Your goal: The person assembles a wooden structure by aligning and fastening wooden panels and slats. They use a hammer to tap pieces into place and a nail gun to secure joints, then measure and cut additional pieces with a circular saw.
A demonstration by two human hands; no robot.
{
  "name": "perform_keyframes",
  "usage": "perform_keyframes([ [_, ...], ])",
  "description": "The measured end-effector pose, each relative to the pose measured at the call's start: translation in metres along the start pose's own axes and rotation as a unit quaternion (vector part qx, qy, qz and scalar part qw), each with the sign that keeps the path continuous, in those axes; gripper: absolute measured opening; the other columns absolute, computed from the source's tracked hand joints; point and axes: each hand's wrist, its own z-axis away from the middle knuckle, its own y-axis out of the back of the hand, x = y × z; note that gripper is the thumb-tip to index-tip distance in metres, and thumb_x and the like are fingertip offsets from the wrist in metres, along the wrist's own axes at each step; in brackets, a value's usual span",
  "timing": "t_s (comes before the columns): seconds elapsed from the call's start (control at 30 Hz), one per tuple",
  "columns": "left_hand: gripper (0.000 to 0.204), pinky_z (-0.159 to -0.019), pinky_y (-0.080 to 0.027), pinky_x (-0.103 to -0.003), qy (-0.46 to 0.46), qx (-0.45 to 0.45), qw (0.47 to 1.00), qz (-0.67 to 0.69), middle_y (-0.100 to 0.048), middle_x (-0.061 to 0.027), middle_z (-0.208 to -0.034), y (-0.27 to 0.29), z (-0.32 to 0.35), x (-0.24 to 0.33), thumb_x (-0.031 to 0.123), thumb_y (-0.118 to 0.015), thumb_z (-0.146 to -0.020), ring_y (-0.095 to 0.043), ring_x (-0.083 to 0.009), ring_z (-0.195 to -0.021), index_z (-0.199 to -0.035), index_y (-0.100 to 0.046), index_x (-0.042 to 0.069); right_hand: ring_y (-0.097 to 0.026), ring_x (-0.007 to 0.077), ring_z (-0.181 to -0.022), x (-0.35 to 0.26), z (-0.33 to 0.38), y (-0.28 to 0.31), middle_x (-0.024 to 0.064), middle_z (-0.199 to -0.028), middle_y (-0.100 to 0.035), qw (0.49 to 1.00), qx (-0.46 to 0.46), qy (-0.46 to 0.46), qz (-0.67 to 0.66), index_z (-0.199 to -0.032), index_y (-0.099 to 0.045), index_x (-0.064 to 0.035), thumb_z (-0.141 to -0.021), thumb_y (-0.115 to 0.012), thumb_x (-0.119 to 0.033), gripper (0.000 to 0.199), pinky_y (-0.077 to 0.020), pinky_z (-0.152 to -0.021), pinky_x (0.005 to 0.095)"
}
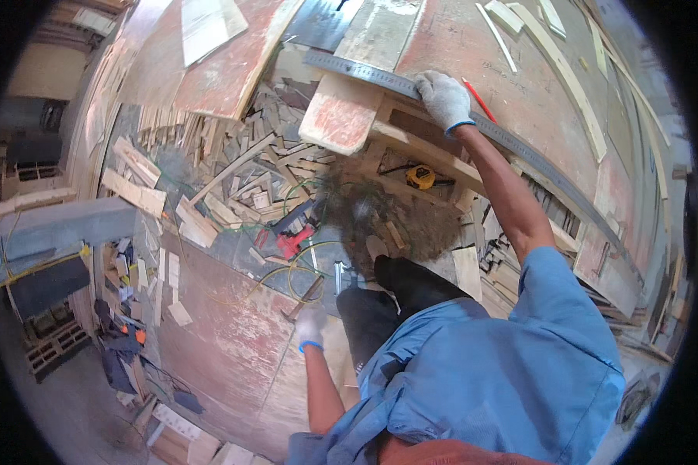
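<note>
My right hand [444,101], in a grey glove with a blue cuff, reaches out and rests on a long steel ruler [520,147]. The fingers curl over the ruler's edge. The ruler lies slantwise across a red-stained plywood board [473,46] on a workbench. A red pencil [479,99] lies on the board just right of that hand. My left hand [310,327], gloved the same way, hangs low beside my dark trouser leg. A thin brown stick-like handle [306,296] is close to it. Whether the hand grips it is unclear.
A yellow tape measure [420,177] sits on a shelf under the bench. Below are a sawdust heap [395,221], a red power tool [295,232] with a green cable, a pile of wood offcuts [233,170] and a red board [233,341] on the floor. Wooden strips [554,58] lie at the back right.
</note>
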Motion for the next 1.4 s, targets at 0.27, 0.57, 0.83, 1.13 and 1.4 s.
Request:
perform_keyframes([
  [0.27, 0.037, -0.085, -0.051, -0.034, -0.385, 0.005, 0.886, -0.258, -0.069, -0.0136, -0.105, -0.077, -0.035, 0.299, 0.026, -0.057, -0.095, -0.065, -0.0202, -0.094, -0.118, -0.066, -0.002, -0.062, 0.0431, -0.105, 0.147, -0.022, 0.009, 0.0240, -0.109, -0.067, 0.984, 0.005, -0.178, 0.022, -0.105, -0.068, -0.0043, -0.095, -0.045, -0.047, 0.050, -0.0471, -0.091, 0.0499],
  [0.57, 0.031, -0.091, -0.050, -0.046, -0.520, 0.214, 0.726, -0.396, -0.068, -0.0223, -0.111, -0.152, -0.127, 0.557, 0.021, -0.052, -0.093, -0.064, -0.0400, -0.103, -0.116, -0.064, 0.003, -0.063, 0.0431, -0.096, 0.161, -0.033, -0.020, 0.0236, -0.102, -0.067, 0.973, 0.005, -0.215, 0.081, -0.093, -0.064, -0.0049, -0.096, -0.045, -0.043, 0.043, -0.0468, -0.083, 0.0534],
  [0.83, 0.044, -0.094, -0.049, -0.048, -0.454, 0.342, 0.726, -0.388, -0.064, -0.0238, -0.120, -0.155, -0.250, 0.718, 0.030, -0.054, -0.090, -0.061, -0.0415, -0.111, -0.125, -0.062, 0.005, -0.063, 0.0446, -0.091, 0.150, -0.039, -0.009, 0.0247, -0.094, -0.067, 0.956, -0.007, -0.272, 0.106, -0.091, -0.064, -0.0028, -0.098, -0.045, -0.040, 0.043, -0.0476, -0.078, 0.0518],
  [1.13, 0.035, -0.094, -0.045, -0.047, -0.610, 0.351, 0.630, -0.328, -0.065, -0.0187, -0.110, -0.190, -0.310, 0.720, 0.019, -0.062, -0.085, -0.060, -0.0370, -0.105, -0.115, -0.065, 0.003, -0.067, 0.0327, -0.084, 0.042, -0.104, -0.006, 0.0213, -0.092, -0.069, 0.973, -0.031, -0.222, -0.044, -0.100, -0.068, 0.0009, -0.098, -0.055, -0.028, 0.032, -0.0503, -0.077, 0.0399],
  [1.4, 0.031, -0.092, -0.046, -0.045, -0.626, 0.346, 0.621, -0.321, -0.067, -0.0183, -0.108, -0.194, -0.305, 0.727, 0.014, -0.063, -0.084, -0.062, -0.0363, -0.101, -0.113, -0.067, 0.002, -0.063, 0.0337, -0.094, -0.287, -0.281, -0.128, 0.0147, -0.093, -0.066, 0.968, 0.009, 0.171, -0.185, -0.099, -0.061, -0.0034, -0.088, -0.058, -0.024, 0.024, -0.0483, -0.088, 0.0430],
])
